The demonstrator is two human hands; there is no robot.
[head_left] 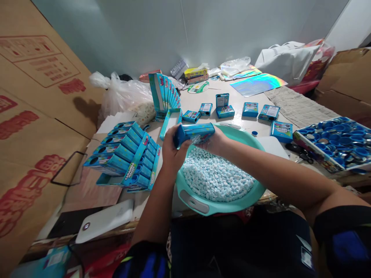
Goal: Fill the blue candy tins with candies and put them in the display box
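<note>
A small blue candy box lies on its side in the air above a turquoise basin of pale blue and white candies. My left hand grips the box's left end, thumb along the near side. At its right end is my right hand, closed against the lower edge with its fingertips mostly hidden. To the left, display trays hold several similar blue boxes. Behind the basin stand loose printed boxes, among them one with its lid raised.
A tray of blue caps or small spoons sits at the right. Tall cardboard cartons flank the table, one at left. Fanned flat display cartons and a plastic bag stand at the back left. A white power bank lies near the front edge.
</note>
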